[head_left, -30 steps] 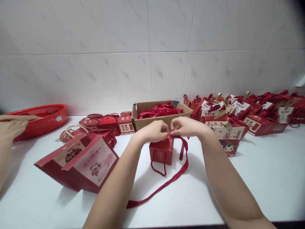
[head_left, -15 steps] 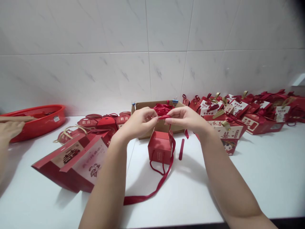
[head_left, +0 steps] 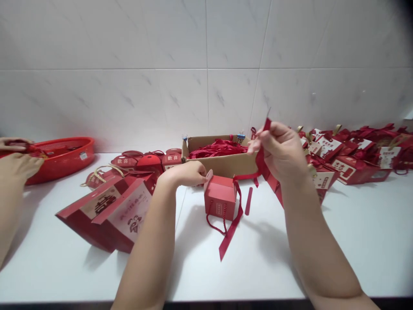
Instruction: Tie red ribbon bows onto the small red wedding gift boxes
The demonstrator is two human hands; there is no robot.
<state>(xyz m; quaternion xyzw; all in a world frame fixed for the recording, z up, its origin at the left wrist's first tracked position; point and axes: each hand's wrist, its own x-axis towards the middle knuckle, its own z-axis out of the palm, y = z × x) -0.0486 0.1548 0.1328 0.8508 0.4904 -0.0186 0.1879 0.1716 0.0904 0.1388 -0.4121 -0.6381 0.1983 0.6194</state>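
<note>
A small red gift box (head_left: 220, 196) with a twisted cord handle stands on the white table. My left hand (head_left: 189, 173) is closed at the box's upper left edge, its fingertips pinching the side flap. Up and to the right, my right hand (head_left: 280, 148) pinches a dark red ribbon (head_left: 260, 160), which runs down to the box's top right side. The ribbon's other tail hangs past the box's right side and lies on the table in front. Part of my right fingers is blurred.
An open cardboard box (head_left: 222, 162) of red ribbons stands behind. Red gift bags (head_left: 129, 215) are at left, several finished boxes (head_left: 348, 168) at right. A short red strip (head_left: 248, 201) lies nearby. Another person's hands (head_left: 22, 161) work at a red basin (head_left: 69, 161).
My hands have moved apart: the right pulled the ribbon up and right, the left came down to the gift box. The ribbon's front tail got shorter. The other person's hands shifted at the basin.
</note>
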